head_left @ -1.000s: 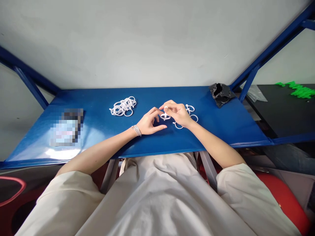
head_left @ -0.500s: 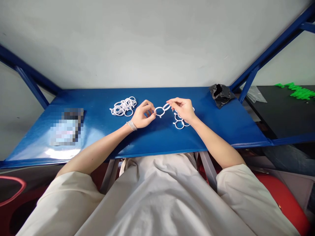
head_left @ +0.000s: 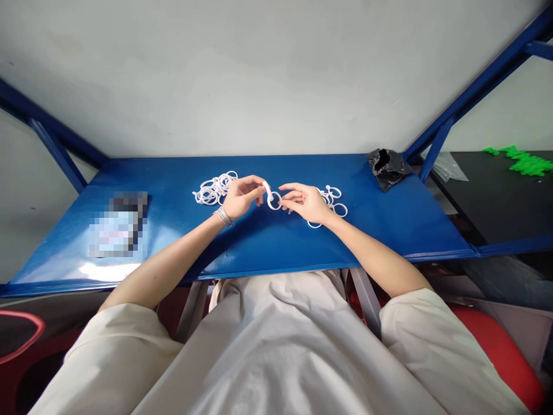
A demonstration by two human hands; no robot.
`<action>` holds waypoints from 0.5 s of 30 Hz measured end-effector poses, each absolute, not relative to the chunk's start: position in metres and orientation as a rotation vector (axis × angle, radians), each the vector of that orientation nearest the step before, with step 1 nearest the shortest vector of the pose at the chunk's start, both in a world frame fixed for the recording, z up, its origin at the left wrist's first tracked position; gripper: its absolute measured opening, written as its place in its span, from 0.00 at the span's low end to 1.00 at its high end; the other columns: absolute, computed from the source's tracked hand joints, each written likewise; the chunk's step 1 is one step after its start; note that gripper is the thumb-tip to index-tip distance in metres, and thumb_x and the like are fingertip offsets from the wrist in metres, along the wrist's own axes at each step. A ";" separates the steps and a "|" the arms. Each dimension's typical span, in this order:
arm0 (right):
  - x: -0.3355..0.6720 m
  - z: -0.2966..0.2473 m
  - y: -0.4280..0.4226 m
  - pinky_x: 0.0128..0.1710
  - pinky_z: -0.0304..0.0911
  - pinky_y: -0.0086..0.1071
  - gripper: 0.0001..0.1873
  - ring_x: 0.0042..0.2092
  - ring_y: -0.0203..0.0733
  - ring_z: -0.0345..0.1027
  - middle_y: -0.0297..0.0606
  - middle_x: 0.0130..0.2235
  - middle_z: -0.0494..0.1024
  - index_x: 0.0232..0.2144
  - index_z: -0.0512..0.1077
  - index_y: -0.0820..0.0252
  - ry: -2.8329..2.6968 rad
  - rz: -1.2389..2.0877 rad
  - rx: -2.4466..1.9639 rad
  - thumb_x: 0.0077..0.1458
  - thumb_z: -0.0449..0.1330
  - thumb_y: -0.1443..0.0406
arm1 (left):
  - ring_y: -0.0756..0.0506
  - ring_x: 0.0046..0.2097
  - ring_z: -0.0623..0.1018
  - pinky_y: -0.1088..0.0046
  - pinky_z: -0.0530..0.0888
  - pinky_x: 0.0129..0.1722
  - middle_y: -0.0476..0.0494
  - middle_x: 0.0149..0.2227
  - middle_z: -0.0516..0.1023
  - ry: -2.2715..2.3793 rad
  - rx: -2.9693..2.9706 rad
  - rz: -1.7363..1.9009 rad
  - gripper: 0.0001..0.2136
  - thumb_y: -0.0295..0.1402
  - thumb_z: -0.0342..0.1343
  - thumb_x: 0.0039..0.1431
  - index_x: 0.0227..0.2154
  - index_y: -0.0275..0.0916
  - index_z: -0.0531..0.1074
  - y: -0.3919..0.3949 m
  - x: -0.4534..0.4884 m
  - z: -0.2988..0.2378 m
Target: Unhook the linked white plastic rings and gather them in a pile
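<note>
Over the middle of the table, two white rings meet between my hands. My left hand (head_left: 243, 197) pinches a white ring (head_left: 266, 187), seen nearly edge-on, between thumb and fingers. Just below and right of it hangs another white ring (head_left: 273, 201), its right edge between the thumb and a finger of my right hand (head_left: 306, 203); the right index finger is stretched out above. Whether the two rings are linked or only touching, I cannot tell. Behind my left hand lies a pile of white rings (head_left: 211, 190). More white rings (head_left: 340, 210) lie partly hidden behind my right hand.
On the blue table (head_left: 268, 248), a blurred-out object (head_left: 116, 225) lies at the left. A crumpled black plastic bag (head_left: 386, 168) sits at the back right. Beyond the blue frame, green pieces (head_left: 533, 164) and a clear bag (head_left: 449, 167) rest on a dark surface.
My left hand has moved slightly left and turned its ring edge-on. My right hand has shifted left and down, its grip now at the lower ring's right edge.
</note>
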State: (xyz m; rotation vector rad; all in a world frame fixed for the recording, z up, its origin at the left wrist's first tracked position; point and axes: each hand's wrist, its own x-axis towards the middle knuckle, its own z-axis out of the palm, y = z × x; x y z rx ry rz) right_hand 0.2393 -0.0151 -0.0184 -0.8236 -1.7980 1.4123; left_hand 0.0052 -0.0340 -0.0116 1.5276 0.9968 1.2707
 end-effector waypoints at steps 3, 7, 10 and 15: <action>0.239 -0.020 -0.017 0.44 0.82 0.45 0.27 0.41 0.49 0.84 0.46 0.44 0.87 0.57 0.76 0.61 -1.852 1.362 -0.826 0.57 0.70 0.57 | 0.48 0.23 0.76 0.69 0.76 0.25 0.46 0.25 0.77 0.977 1.473 1.295 0.19 0.49 0.70 0.57 0.34 0.38 0.76 -0.037 0.008 -0.007; 0.241 -0.021 -0.016 0.50 0.80 0.45 0.23 0.47 0.49 0.84 0.49 0.50 0.86 0.56 0.77 0.60 -1.922 1.192 -0.854 0.59 0.68 0.59 | 0.49 0.28 0.77 0.71 0.75 0.28 0.45 0.27 0.78 1.080 1.470 1.438 0.16 0.46 0.70 0.54 0.30 0.38 0.75 -0.031 -0.002 -0.001; 0.242 -0.019 -0.016 0.47 0.80 0.43 0.20 0.48 0.50 0.84 0.49 0.50 0.86 0.53 0.78 0.59 -1.965 1.099 -0.875 0.61 0.67 0.58 | 0.50 0.26 0.73 0.73 0.71 0.27 0.47 0.27 0.75 1.204 1.525 1.435 0.14 0.43 0.68 0.52 0.27 0.38 0.74 -0.022 -0.018 0.006; 0.245 -0.016 -0.014 0.44 0.80 0.41 0.18 0.47 0.49 0.83 0.47 0.47 0.87 0.51 0.80 0.57 -2.029 0.977 -0.887 0.62 0.66 0.57 | 0.48 0.30 0.74 0.70 0.71 0.31 0.43 0.32 0.78 1.588 1.763 1.132 0.12 0.41 0.66 0.48 0.27 0.37 0.76 -0.007 -0.053 0.018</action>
